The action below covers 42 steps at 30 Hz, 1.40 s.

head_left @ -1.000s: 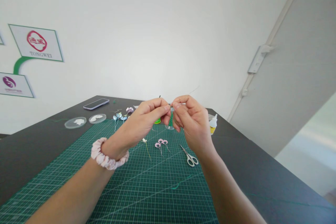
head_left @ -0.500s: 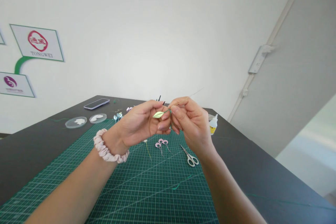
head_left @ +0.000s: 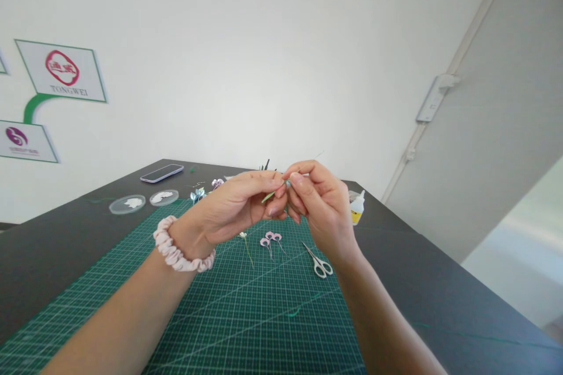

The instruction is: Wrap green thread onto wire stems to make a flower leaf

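Between my two hands, above the cutting mat, is a small pale green leaf (head_left: pixel 268 196) on a thin wire stem. It shows almost edge-on. My left hand (head_left: pixel 246 199) pinches the stem near the leaf's base. My right hand (head_left: pixel 319 199) pinches the stem just beside it, where a bit of green thread shows at the fingertips; the fingers hide most of it. Below on the mat lie several pink wired petals (head_left: pixel 270 239), a white bud on a thin stem (head_left: pixel 244 237), and small scissors (head_left: pixel 320 263) with white handles.
The green cutting mat (head_left: pixel 246 328) covers the near part of a dark table (head_left: pixel 422 287). A glue bottle (head_left: pixel 358 208) stands at right. At left are two shallow dishes (head_left: pixel 127 205) with white pieces, a phone (head_left: pixel 162 173) and blue wired flowers (head_left: pixel 197 194). A green thread scrap (head_left: pixel 295 312) lies near.
The leaf has turned from face-on to nearly edge-on. My left thumb has closed forward onto the stem, and its fingertips now meet those of my right hand.
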Each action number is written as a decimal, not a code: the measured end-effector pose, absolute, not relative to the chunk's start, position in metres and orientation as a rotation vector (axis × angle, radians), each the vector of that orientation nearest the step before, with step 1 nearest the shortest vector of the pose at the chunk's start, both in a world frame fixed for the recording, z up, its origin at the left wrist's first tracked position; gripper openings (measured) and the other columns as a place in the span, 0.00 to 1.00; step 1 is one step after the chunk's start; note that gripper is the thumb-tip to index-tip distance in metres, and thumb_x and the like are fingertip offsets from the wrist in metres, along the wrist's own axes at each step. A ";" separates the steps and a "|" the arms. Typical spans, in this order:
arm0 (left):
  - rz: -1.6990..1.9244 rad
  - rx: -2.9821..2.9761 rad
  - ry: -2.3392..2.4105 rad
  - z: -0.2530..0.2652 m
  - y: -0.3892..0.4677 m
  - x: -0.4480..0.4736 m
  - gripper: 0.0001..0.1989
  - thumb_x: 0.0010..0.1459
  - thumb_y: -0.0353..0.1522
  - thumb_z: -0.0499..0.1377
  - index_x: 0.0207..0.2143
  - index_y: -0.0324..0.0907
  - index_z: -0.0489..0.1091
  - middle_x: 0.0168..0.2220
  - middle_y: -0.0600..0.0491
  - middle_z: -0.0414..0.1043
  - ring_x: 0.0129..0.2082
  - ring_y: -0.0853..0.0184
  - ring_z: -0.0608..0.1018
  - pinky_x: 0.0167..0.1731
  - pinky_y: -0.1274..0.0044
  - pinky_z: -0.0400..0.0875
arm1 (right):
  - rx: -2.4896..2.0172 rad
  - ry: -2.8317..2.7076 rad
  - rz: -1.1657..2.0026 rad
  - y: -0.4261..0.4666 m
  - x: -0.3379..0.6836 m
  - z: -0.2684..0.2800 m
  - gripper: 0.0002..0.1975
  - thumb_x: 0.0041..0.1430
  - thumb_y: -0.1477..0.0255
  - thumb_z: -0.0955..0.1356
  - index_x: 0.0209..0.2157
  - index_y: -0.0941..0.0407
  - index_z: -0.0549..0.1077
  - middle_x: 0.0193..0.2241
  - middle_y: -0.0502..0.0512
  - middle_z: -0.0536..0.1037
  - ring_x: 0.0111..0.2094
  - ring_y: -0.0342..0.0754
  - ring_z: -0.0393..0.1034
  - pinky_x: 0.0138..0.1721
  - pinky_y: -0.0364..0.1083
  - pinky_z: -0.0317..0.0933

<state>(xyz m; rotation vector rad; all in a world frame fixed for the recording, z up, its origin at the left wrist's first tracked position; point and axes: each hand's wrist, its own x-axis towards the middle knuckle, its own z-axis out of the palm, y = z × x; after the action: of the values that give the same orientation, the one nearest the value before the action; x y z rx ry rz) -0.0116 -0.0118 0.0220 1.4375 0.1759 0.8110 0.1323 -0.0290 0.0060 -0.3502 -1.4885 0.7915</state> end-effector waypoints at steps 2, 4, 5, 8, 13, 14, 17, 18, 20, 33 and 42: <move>0.881 1.495 0.198 0.022 -0.013 -0.010 0.18 0.64 0.30 0.52 0.20 0.38 0.65 0.22 0.55 0.64 0.28 0.72 0.72 0.36 0.80 0.69 | -0.361 -1.469 0.816 -0.029 0.132 0.007 0.05 0.62 0.72 0.65 0.32 0.56 0.71 0.12 0.39 0.59 0.13 0.36 0.53 0.15 0.38 0.53; 0.952 1.547 0.240 0.022 -0.014 -0.008 0.16 0.63 0.30 0.53 0.21 0.39 0.64 0.23 0.55 0.65 0.29 0.71 0.73 0.36 0.79 0.69 | -0.370 -1.453 0.837 -0.029 0.132 0.007 0.05 0.62 0.72 0.64 0.33 0.56 0.70 0.12 0.39 0.59 0.13 0.36 0.53 0.15 0.38 0.53; 0.990 1.580 0.268 0.022 -0.015 -0.007 0.15 0.63 0.30 0.53 0.21 0.39 0.64 0.23 0.55 0.65 0.29 0.71 0.73 0.36 0.78 0.69 | -0.372 -1.448 0.844 -0.029 0.132 0.007 0.05 0.63 0.72 0.64 0.33 0.56 0.70 0.12 0.39 0.59 0.13 0.36 0.53 0.15 0.38 0.53; 1.091 1.695 0.355 0.022 -0.016 -0.005 0.14 0.63 0.32 0.53 0.23 0.40 0.62 0.23 0.56 0.65 0.27 0.71 0.72 0.35 0.75 0.69 | -0.387 -1.441 0.854 -0.029 0.132 0.008 0.05 0.63 0.73 0.63 0.33 0.56 0.69 0.12 0.39 0.60 0.13 0.37 0.54 0.15 0.39 0.52; 1.250 1.899 0.501 0.022 -0.015 -0.003 0.13 0.63 0.32 0.53 0.24 0.41 0.62 0.23 0.57 0.65 0.26 0.72 0.70 0.30 0.76 0.65 | -0.428 -1.447 0.836 -0.027 0.132 0.008 0.04 0.62 0.73 0.63 0.33 0.55 0.68 0.12 0.38 0.59 0.13 0.36 0.53 0.15 0.39 0.51; 1.275 1.926 0.524 0.022 -0.015 -0.003 0.12 0.63 0.32 0.53 0.24 0.41 0.62 0.23 0.57 0.65 0.25 0.72 0.69 0.29 0.77 0.64 | -0.436 -1.448 0.825 -0.026 0.132 0.008 0.04 0.62 0.72 0.63 0.33 0.55 0.67 0.12 0.38 0.59 0.12 0.36 0.52 0.14 0.39 0.50; 1.309 1.924 0.550 0.023 -0.015 -0.003 0.12 0.62 0.31 0.54 0.24 0.41 0.64 0.22 0.57 0.64 0.24 0.73 0.67 0.28 0.77 0.62 | -0.470 -1.455 0.789 -0.024 0.132 0.008 0.05 0.61 0.71 0.65 0.31 0.55 0.66 0.12 0.37 0.58 0.12 0.36 0.51 0.13 0.39 0.50; 1.301 1.898 0.545 0.023 -0.016 -0.003 0.12 0.62 0.31 0.54 0.24 0.41 0.64 0.22 0.57 0.64 0.24 0.73 0.67 0.28 0.78 0.63 | -0.479 -1.460 0.780 -0.023 0.132 0.008 0.05 0.61 0.71 0.65 0.31 0.54 0.66 0.12 0.38 0.57 0.12 0.36 0.51 0.13 0.39 0.50; 1.248 1.820 0.512 0.023 -0.016 -0.003 0.13 0.62 0.31 0.54 0.23 0.40 0.64 0.22 0.57 0.65 0.25 0.73 0.69 0.30 0.78 0.64 | -0.486 -1.472 0.767 -0.023 0.132 0.007 0.05 0.61 0.70 0.66 0.31 0.54 0.67 0.12 0.38 0.58 0.12 0.36 0.52 0.13 0.39 0.49; 0.752 1.296 0.228 0.023 -0.012 -0.010 0.19 0.62 0.32 0.48 0.19 0.40 0.67 0.16 0.56 0.58 0.19 0.72 0.63 0.31 0.78 0.69 | -0.355 -1.547 0.704 -0.028 0.134 0.002 0.04 0.63 0.71 0.66 0.33 0.55 0.71 0.15 0.41 0.66 0.13 0.36 0.54 0.14 0.38 0.51; 0.803 1.420 0.247 0.021 -0.011 -0.013 0.19 0.62 0.33 0.52 0.18 0.39 0.65 0.19 0.56 0.59 0.24 0.72 0.66 0.33 0.79 0.68 | -0.388 -1.545 0.762 -0.030 0.133 0.004 0.06 0.62 0.67 0.67 0.32 0.54 0.70 0.14 0.41 0.63 0.13 0.36 0.53 0.14 0.39 0.51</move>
<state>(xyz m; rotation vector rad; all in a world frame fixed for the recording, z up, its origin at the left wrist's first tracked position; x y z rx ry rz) -0.0128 -0.0114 0.0214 1.4201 0.2466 0.8034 0.1334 -0.0299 0.0037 -0.3879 -1.5449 0.7621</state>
